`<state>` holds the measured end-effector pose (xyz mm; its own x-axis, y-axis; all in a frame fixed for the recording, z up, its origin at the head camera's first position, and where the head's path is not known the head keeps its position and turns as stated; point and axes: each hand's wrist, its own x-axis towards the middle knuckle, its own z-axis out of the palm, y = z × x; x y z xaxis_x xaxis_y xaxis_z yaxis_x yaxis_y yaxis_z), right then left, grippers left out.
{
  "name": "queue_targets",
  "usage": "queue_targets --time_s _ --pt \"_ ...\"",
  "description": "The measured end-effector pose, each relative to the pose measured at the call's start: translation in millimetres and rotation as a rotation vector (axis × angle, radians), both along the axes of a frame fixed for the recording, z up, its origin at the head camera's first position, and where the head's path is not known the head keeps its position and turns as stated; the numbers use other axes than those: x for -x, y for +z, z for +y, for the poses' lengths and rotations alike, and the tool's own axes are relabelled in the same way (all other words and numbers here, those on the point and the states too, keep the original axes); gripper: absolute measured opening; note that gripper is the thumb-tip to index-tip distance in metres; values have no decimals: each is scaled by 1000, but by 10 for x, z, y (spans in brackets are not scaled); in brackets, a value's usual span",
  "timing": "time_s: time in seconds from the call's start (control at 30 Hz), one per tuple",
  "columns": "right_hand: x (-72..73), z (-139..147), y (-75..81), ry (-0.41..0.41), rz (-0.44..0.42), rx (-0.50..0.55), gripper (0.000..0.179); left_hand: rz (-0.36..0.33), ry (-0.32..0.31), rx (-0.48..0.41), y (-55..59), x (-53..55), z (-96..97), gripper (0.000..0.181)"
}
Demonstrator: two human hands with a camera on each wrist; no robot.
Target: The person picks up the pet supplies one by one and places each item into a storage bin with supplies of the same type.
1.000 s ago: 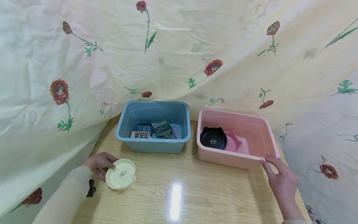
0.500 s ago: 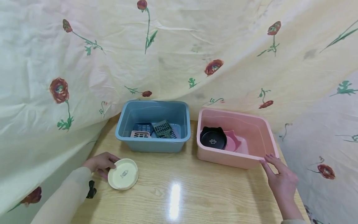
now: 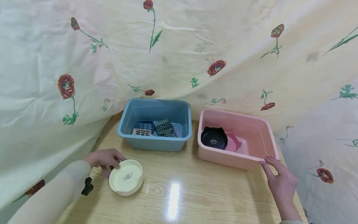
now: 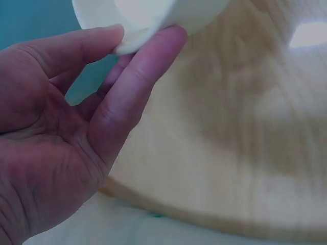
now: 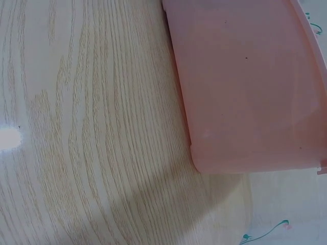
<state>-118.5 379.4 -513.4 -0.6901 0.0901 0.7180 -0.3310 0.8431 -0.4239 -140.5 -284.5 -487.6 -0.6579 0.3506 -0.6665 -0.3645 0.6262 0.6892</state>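
My left hand (image 3: 107, 160) pinches the rim of a round cream cat bowl (image 3: 127, 179) with a fish-bone print inside. In the left wrist view, the thumb is on one side of the bowl's wall (image 4: 202, 18) and the fingers (image 4: 138, 76) are on the other. On the right, my right hand (image 3: 282, 180) holds the front right corner of a pink litter box (image 3: 235, 161), thumb and fingertips meeting at its rim. The right wrist view shows that box's outer wall (image 5: 245, 92) but not the hand. Inside the box lie a black cat-eared bowl (image 3: 213, 138) and a pink one (image 3: 232, 141).
A blue litter box (image 3: 156, 144) stands at the back left. It holds several slotted litter scoops, among them a dark green one (image 3: 163, 127) and a pale pink one (image 3: 141, 132). Flowered cloth (image 3: 173, 46) hangs behind and beside the wooden table (image 3: 201, 196).
My left hand has moved the cream bowl slightly right and toward me, changing its tilt. The right hand stays at the pink box's corner. The head view has shifted a little.
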Motion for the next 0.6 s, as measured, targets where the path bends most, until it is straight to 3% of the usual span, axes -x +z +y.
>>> queue_targets --time_s 0.2,0.37,0.6 --pt "-37 31 2 -2 -23 -11 28 9 -114 36 475 151 202 39" --pt "-49 30 9 -3 -5 -22 30 11 -202 75 896 379 383 38" --pt "-29 4 -5 5 11 -10 26 50 -298 203 1534 710 617 38"
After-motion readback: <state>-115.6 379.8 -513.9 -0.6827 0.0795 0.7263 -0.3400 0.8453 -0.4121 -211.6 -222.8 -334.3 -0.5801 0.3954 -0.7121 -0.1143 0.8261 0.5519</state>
